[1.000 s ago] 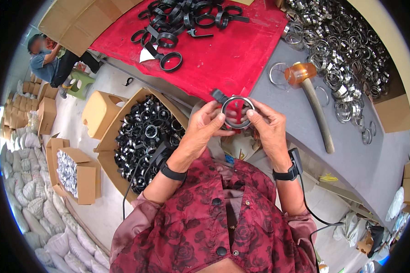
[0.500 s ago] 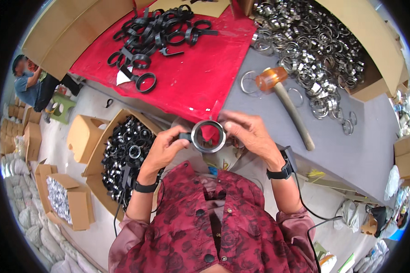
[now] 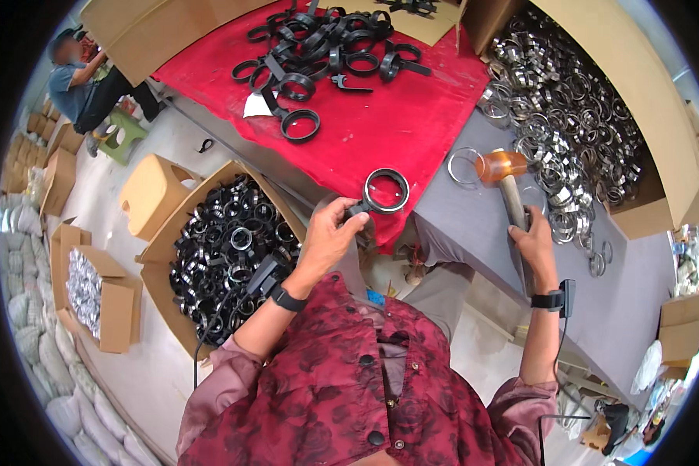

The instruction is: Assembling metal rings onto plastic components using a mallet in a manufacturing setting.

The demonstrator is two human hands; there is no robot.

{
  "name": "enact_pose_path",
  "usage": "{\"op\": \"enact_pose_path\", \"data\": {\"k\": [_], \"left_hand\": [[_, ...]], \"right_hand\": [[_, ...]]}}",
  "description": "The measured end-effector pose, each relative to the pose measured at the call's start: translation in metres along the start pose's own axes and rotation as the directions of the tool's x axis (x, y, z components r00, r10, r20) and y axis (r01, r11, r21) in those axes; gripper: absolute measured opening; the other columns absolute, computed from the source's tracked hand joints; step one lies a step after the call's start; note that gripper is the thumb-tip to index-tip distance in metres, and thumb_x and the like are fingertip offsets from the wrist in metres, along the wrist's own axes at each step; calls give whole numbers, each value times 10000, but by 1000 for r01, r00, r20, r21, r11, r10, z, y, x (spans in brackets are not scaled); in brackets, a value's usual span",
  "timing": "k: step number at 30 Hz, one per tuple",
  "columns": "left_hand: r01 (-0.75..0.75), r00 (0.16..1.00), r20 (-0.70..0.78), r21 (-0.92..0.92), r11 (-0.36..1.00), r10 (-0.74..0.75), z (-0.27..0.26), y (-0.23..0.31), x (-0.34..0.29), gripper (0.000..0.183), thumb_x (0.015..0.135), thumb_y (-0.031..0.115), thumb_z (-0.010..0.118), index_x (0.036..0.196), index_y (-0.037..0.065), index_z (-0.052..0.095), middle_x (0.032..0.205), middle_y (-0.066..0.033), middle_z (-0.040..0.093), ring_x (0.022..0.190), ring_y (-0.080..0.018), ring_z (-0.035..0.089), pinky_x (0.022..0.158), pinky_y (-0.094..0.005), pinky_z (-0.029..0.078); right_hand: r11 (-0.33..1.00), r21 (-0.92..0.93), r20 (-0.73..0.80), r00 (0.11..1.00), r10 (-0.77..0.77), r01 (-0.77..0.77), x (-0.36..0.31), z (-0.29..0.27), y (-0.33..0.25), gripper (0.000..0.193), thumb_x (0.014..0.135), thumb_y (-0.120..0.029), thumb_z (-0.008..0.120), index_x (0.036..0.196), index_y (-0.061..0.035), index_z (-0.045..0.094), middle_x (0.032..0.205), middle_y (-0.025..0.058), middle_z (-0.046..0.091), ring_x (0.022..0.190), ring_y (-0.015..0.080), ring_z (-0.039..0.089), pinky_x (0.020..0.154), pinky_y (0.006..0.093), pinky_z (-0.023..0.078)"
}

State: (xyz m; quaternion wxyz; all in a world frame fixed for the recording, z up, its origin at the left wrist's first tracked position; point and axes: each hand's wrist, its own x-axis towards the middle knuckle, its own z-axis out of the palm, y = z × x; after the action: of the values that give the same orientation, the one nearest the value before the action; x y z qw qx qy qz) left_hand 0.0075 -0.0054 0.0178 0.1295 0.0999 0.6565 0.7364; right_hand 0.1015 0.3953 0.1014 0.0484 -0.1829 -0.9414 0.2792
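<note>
My left hand (image 3: 331, 238) is closed on the short handle of a black ring (image 3: 387, 191), holding it up over the near corner of the red cloth. A bright metal edge shows round the ring's opening. My right hand (image 3: 534, 247) is wrapped round the wooden handle of a mallet (image 3: 502, 166) with an amber head, which lies on the grey tabletop. Just left of the mallet head lies a loose metal ring (image 3: 464, 166). Another black ring with a handle (image 3: 300, 125) lies on the red cloth, close to a white scrap (image 3: 259, 106).
A heap of black rings (image 3: 318, 46) covers the far part of the red cloth (image 3: 365, 140). Shiny metal rings spill from a cardboard box (image 3: 652, 210) at the right. On the left, a carton (image 3: 159, 295) holds black rings, beside a tan stool (image 3: 151, 194). A person (image 3: 93, 81) sits at far left.
My right hand has left the ring and moved right to grasp the mallet's handle. My left hand has lifted the ring forward over the cloth. The whole view has shifted.
</note>
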Motion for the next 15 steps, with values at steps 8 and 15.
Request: {"op": "enact_pose_path", "data": {"k": [8, 15], "left_hand": [[32, 999, 44, 12, 999, -32, 5, -3, 6, 298, 972, 78, 715, 1224, -40, 610, 955, -33, 684, 875, -102, 665, 783, -263, 543], [38, 998, 58, -159, 986, -30, 5, -7, 6, 306, 988, 101, 697, 1234, -37, 581, 915, -40, 692, 815, -94, 661, 740, -256, 531]], "right_hand": [[697, 666, 277, 955, 101, -267, -18, -29, -59, 709, 853, 9, 605, 1524, 38, 379, 933, 109, 625, 593, 116, 556, 438, 269, 452], [947, -191, -200, 935, -294, 257, -16, -52, -78, 804, 865, 32, 602, 1615, -48, 323, 805, 26, 579, 527, 94, 535, 458, 268, 450]]}}
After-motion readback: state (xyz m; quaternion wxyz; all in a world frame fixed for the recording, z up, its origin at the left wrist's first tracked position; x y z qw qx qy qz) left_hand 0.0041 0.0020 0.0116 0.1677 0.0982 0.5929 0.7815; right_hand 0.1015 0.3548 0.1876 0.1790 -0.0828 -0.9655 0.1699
